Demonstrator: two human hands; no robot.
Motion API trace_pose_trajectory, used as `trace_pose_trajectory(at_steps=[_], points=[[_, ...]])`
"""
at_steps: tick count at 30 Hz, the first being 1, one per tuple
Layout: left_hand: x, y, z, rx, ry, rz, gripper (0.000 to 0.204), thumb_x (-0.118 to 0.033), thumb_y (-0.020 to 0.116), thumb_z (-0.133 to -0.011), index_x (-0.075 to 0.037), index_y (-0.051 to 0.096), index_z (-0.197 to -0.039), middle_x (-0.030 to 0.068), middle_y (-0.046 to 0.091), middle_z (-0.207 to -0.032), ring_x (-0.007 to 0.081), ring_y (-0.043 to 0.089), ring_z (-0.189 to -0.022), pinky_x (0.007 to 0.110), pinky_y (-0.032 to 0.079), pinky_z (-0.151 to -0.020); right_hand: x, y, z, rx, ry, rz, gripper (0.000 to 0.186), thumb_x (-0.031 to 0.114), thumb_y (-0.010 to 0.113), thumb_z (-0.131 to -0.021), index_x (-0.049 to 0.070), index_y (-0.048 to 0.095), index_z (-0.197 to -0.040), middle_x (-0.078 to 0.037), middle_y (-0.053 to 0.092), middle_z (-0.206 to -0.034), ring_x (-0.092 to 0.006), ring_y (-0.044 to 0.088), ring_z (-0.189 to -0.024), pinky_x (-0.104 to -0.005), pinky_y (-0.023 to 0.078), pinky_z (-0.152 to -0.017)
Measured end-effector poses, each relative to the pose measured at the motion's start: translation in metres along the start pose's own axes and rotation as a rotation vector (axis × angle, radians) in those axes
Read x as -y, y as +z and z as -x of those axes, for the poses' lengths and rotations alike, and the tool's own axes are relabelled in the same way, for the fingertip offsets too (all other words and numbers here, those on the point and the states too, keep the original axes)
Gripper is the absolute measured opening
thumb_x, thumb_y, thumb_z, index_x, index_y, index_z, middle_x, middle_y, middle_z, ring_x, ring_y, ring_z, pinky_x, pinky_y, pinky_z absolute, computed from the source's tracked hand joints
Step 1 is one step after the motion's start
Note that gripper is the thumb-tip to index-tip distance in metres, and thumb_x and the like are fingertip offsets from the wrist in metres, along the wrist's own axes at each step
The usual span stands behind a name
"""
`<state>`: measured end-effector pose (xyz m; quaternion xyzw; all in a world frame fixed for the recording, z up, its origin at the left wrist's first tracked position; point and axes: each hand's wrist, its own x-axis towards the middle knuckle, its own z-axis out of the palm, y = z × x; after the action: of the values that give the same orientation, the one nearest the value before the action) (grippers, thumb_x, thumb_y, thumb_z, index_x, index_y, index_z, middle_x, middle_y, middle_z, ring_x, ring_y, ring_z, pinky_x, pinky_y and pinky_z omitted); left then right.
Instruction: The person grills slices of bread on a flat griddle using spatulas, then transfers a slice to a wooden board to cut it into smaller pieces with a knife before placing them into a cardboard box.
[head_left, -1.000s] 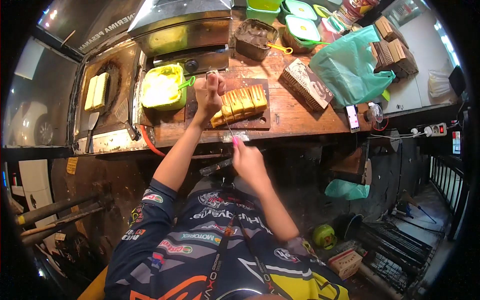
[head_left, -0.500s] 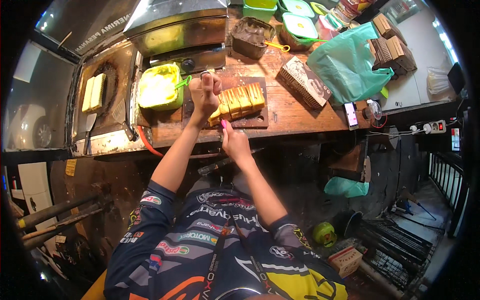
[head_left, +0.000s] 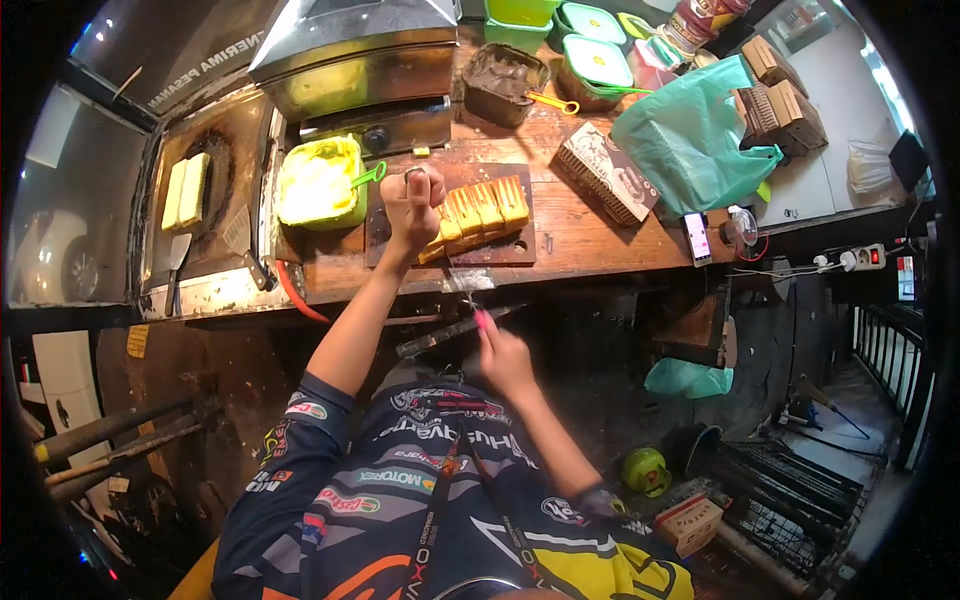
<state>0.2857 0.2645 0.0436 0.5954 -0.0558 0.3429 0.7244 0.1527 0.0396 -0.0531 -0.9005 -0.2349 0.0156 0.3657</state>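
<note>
A toasted bread loaf, cut across into several slices with brown stripes on top, lies on a dark wooden cutting board. My left hand is closed over the loaf's left end, its fingers bent and pressed together. My right hand grips the pink handle of a knife in front of the table edge. The thin blade points up toward the board and is hard to see. Left of the board stands a green tub of pale yellow spread with a green-handled spreader in it.
Two pale bread pieces lie on the griddle, near a metal spatula. Behind the board are a tub of brown spread and lidded containers. To the right sit a printed box, a green plastic bag and a phone.
My right hand has drawn the knife toward me, off the bread and past the table edge. My left hand stays at the loaf's left end. A small yellow piece now shows behind the board.
</note>
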Motion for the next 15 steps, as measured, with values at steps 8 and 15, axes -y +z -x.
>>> trace_pose_trajectory(at_steps=[8,15], points=[[-0.017,0.021,0.011,-0.041,0.102,-0.330,0.055,-0.045,0.040,-0.097,-0.002,0.049,-0.063,0.0026,0.045,-0.052,0.0124,0.043,-0.045,0.028,0.031,-0.045,0.010,-0.114,0.051,-0.089,0.327,-0.138,0.031,0.011,0.055,-0.089,0.005,0.061,-0.120,-0.012,0.059,-0.060,-0.0180,0.059,-0.051,-0.0300,0.046,-0.051],[0.004,0.020,0.001,-0.232,-0.048,0.107,0.057,-0.054,0.046,-0.091,-0.007,0.041,-0.060,0.0012,0.037,-0.050,0.0100,0.032,-0.043,0.026,0.025,-0.043,0.007,-0.105,-0.016,0.026,0.498,-0.294,0.026,0.019,0.053,-0.093,0.005,0.066,-0.110,-0.006,0.052,-0.050,-0.0095,0.053,-0.044,-0.0289,0.041,-0.043]])
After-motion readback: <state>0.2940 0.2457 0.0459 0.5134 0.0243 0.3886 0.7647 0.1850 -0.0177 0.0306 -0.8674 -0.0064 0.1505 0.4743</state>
